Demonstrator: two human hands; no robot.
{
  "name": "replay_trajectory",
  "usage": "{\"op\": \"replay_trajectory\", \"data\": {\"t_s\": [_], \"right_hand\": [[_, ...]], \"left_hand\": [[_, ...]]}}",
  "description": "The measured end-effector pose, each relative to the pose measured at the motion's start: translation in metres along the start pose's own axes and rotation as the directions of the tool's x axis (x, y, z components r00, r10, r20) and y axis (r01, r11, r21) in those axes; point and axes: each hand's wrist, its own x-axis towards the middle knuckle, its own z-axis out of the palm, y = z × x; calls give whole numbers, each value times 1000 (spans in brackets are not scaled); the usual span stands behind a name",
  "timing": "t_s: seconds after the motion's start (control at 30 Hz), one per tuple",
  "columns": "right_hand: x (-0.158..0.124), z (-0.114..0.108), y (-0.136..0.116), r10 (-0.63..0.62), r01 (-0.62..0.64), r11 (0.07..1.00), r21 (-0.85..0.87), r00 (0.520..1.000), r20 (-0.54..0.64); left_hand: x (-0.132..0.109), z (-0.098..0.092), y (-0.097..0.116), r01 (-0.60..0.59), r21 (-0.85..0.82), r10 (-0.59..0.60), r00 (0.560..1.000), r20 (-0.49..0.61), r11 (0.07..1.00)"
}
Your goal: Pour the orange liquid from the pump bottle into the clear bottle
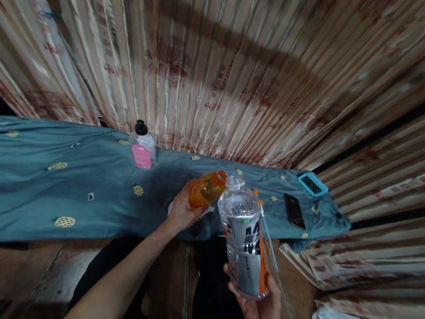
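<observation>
My left hand (pixel 183 207) is wrapped round an orange see-through bottle (pixel 204 191), which tilts to the right with its uncapped mouth facing the other bottle. My right hand (pixel 256 300) grips the base of a large clear plastic bottle (pixel 243 236) with a silver, black and orange label. That bottle leans to the left, its neck close beside the orange bottle's mouth; whether the two touch I cannot tell. Something white, partly hidden, shows under my left hand. Small orange pieces and a pale thin stick (pixel 269 239) show behind the clear bottle.
A bottle with a black cap and pink label (pixel 142 151) stands at the back of the cloth-covered narrow table (pixel 107 215). To the right lie a black phone (pixel 294 211) and a blue-framed device (pixel 312 184). Pleated curtains (pixel 212 80) hang behind and at the right.
</observation>
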Motion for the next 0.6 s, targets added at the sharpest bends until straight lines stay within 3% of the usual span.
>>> {"op": "replay_trajectory", "data": {"t_s": [0.17, 0.33, 0.43, 0.5, 0.6], "right_hand": [[-8, 4, -5, -11, 11, 1000, 0, 996, -84], [-18, -13, -9, -23, 22, 1000, -14, 1000, -14], [-22, -11, -12, -49, 50, 998, -47, 999, 19], [-25, -2, -12, -67, 66, 995, -76, 998, -14], [-30, 15, -12, -95, 79, 991, -104, 983, -156]], "left_hand": [[2, 0, -1, -7, 9, 7, 1000, 4, 1000], [3, -1, -1, 0, 0, 0, 1000, 7, 1000], [2, -2, -1, 20, -22, -19, 1000, 9, 1000], [2, -3, -1, 32, -39, -32, 999, 15, 999], [3, -3, -4, 45, -73, -43, 999, 27, 996]]}}
